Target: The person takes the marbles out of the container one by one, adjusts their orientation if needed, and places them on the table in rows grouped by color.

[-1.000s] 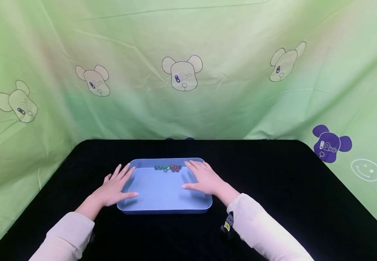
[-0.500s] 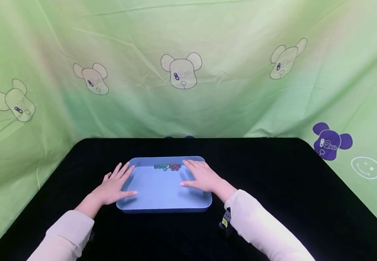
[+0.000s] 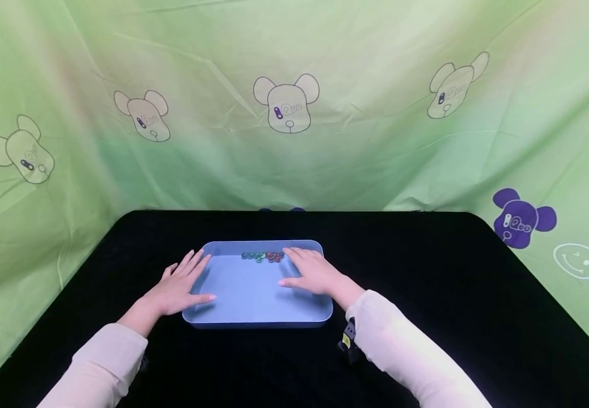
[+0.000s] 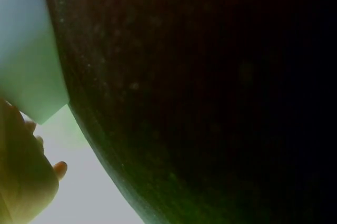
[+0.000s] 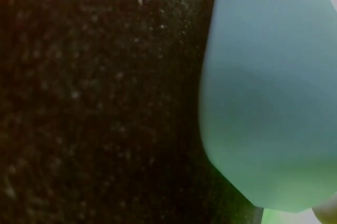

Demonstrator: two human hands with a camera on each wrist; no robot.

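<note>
A shallow blue tray (image 3: 253, 300) sits on a black-covered table. Along its far wall lies a small cluster of glassy marble-like pieces, green ones (image 3: 251, 256) on the left and red ones (image 3: 274, 257) on the right. My left hand (image 3: 174, 290), fingers spread, overlaps the tray's left rim with the thumb pointing inward. Over the right part of the tray extends my right hand (image 3: 314, 273), fingers straight, its fingertips close to the red pieces. Neither hand grips anything. In the left wrist view the left hand (image 4: 23, 171) shows beside the tray's outer wall (image 4: 26, 60).
The black tablecloth (image 3: 427, 283) surrounds the tray. Behind and to both sides hangs a green curtain (image 3: 355, 170) printed with bear heads. A dark wrist device (image 3: 347, 343) is strapped under the right sleeve.
My right hand has shifted slightly left and toward the marbles. The left hand keeps its place over the rim. The head view has tilted a little.
</note>
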